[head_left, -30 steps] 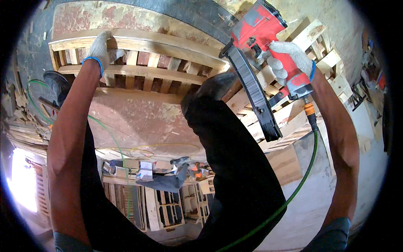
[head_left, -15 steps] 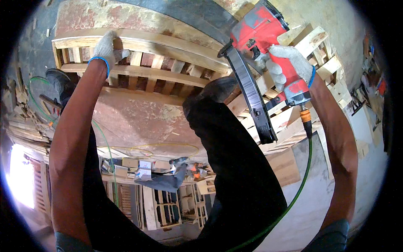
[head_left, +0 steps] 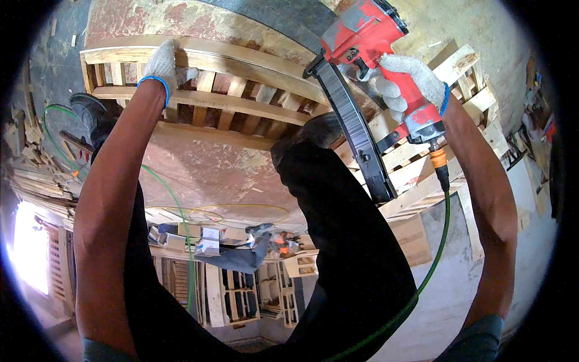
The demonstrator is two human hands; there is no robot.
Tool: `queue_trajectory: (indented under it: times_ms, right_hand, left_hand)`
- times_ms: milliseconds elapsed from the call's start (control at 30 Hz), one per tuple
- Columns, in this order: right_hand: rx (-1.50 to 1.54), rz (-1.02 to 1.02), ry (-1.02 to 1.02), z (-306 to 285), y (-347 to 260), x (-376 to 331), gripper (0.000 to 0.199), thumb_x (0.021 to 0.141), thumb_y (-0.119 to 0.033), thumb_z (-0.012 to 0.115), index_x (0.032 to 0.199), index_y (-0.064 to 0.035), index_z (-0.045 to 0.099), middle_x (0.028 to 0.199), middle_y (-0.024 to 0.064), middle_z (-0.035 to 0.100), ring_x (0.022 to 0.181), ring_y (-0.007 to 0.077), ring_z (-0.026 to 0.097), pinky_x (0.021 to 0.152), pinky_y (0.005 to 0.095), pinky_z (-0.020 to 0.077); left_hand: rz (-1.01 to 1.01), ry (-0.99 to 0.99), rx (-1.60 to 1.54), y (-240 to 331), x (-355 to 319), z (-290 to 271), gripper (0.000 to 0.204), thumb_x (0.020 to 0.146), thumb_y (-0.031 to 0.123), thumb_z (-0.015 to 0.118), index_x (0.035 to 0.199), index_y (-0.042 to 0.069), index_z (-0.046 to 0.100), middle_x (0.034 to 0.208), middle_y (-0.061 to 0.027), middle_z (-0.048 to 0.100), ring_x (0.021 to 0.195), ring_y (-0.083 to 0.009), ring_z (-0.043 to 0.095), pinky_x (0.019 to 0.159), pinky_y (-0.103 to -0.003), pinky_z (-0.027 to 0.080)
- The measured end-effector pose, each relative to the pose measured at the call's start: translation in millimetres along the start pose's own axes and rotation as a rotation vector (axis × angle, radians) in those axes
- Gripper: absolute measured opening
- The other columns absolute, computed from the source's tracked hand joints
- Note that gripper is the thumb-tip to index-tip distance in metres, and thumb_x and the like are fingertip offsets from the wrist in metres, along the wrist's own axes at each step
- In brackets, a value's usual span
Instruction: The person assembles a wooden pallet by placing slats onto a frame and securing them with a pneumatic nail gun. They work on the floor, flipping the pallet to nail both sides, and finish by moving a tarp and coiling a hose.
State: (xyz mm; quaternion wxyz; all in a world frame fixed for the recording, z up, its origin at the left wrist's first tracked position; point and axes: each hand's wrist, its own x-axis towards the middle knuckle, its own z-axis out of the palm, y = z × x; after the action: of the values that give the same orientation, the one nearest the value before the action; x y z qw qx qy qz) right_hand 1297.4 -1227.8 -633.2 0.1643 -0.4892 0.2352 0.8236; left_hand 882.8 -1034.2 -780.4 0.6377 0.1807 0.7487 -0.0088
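My left hand point(head_left: 160, 67), in a grey-white glove with a blue cuff, grips the upper board of a slatted wooden pallet point(head_left: 223, 101), which stands on edge across the floor. In my right hand point(head_left: 422, 79), gloved alike, is the handle of a red and grey nail gun point(head_left: 365, 30). Its long black magazine point(head_left: 347, 111) slants down toward my bent knee. The gun's nose lies close to the pallet's right end; whether they touch I cannot tell. My right index finger is near the trigger, partly hidden. A dark green air hose point(head_left: 445, 232) runs from the orange fitting below the handle.
More slatted wood point(head_left: 476, 102) lies at the right, behind my right hand. My dark shoes point(head_left: 307, 133) stand by the pallet. A second, brighter green hose point(head_left: 166, 188) trails at left. Toward the bottom are cardboard boxes point(head_left: 208, 244), tools and stacked pallets point(head_left: 238, 295).
The nail gun has shifted a little to the left, nearer the pallet's end. My left hand stays on the upper board, and the view has shifted slightly.
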Motion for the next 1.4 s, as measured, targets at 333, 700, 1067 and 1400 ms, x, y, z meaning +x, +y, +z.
queue_trajectory:
  times_ms: [333, 700, 1067, 1400]
  right_hand:
    - [0.001, -0.037, -0.009, 33, -10, 19, 0.033, 0.1, -0.04, 0.054, 0.106, -0.0085, 0.063, 0.061, 0.0005, 0.055, 0.045, 0.0134, 0.054, 0.039, 0.0297, 0.0465]
    - [-0.074, -0.098, -0.009, 62, -28, 31, 0.03, 0.099, -0.035, 0.057, 0.104, -0.0054, 0.06, 0.06, 0.0049, 0.054, 0.043, 0.015, 0.051, 0.038, 0.0315, 0.0457]
    - [-0.04, -0.065, -0.042, 91, -40, 49, 0.035, 0.098, -0.042, 0.059, 0.104, -0.0078, 0.062, 0.061, 0.0011, 0.055, 0.046, 0.0152, 0.053, 0.041, 0.0323, 0.0455]
    - [-0.084, -0.112, -0.037, 150, -53, 67, 0.035, 0.1, -0.043, 0.056, 0.093, -0.0092, 0.062, 0.056, 0.0031, 0.053, 0.043, 0.0133, 0.051, 0.04, 0.0297, 0.0462]
  left_hand:
    - [0.009, 0.025, -0.095, -8, 7, 6, 0.019, 0.095, 0.031, 0.059, 0.091, 0.013, 0.057, 0.08, -0.0053, 0.056, 0.067, -0.0244, 0.057, 0.064, -0.049, 0.058]
    - [0.008, 0.006, -0.058, -4, 5, 4, 0.034, 0.096, 0.034, 0.058, 0.115, 0.006, 0.056, 0.104, -0.014, 0.06, 0.086, -0.0313, 0.062, 0.068, -0.048, 0.06]
    - [-0.054, -0.094, -0.014, 6, -19, -7, 0.052, 0.096, 0.044, 0.058, 0.128, 0.003, 0.055, 0.113, -0.019, 0.061, 0.095, -0.036, 0.064, 0.076, -0.048, 0.06]
    - [0.044, 0.07, -0.077, 66, 18, -79, 0.054, 0.093, 0.05, 0.065, 0.128, 0.011, 0.053, 0.115, -0.0161, 0.06, 0.096, -0.0355, 0.061, 0.073, -0.048, 0.057]
